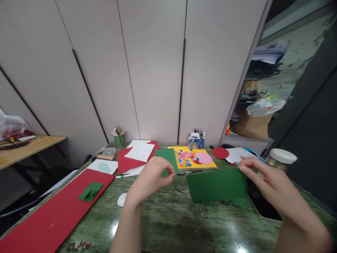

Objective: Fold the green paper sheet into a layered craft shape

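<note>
My right hand (259, 175) pinches the upper right corner of a green paper sheet (217, 185), which hangs tilted above the table. A small flap shows at its lower right edge. To the left, my left hand (158, 173) is raised over the table with thumb and fingertips curled together; whether something small is between them cannot be made out. Behind that hand lies another green sheet (167, 154). A folded green piece (91, 191) rests on a long red sheet (60, 207) at the left.
Pink and blue balls (185, 158) lie on a yellow sheet (210, 162) at the back, near a pen box (196, 140). A white-lidded jar (283, 157) stands right, beside a dark opening (264, 207) in the green table (171, 225). A white oval object (121, 200) sits left.
</note>
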Motion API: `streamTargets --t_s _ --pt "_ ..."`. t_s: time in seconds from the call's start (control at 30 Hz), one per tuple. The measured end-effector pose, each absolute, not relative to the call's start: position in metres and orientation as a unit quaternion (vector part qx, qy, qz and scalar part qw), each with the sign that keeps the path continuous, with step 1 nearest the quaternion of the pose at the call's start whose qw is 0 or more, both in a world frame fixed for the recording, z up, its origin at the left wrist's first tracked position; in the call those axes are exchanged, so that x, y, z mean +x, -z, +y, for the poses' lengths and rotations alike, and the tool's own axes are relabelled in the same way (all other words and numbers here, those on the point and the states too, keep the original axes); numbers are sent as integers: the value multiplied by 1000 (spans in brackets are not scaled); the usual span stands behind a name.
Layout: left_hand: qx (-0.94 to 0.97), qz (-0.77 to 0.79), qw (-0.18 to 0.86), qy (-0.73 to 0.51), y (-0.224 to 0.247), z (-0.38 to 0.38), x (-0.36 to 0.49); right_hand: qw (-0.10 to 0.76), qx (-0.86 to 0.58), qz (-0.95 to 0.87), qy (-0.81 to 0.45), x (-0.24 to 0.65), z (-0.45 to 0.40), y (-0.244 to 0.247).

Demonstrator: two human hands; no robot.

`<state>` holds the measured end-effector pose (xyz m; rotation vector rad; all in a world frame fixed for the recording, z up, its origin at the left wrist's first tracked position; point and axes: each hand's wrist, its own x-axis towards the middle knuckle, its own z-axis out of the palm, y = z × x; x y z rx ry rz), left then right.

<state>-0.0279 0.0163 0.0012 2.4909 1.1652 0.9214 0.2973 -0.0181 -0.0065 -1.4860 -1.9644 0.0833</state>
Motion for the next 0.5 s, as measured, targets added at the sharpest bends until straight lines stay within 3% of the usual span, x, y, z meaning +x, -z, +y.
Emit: streamTargets --t_s 0.23,0.5 --pt "808 425 129 -387 4 21 -13 312 -538 -781 -49 276 -7 6" --pt "828 403 115 -372 23 13 51 285 -486 -824 -66 242 -3 11"
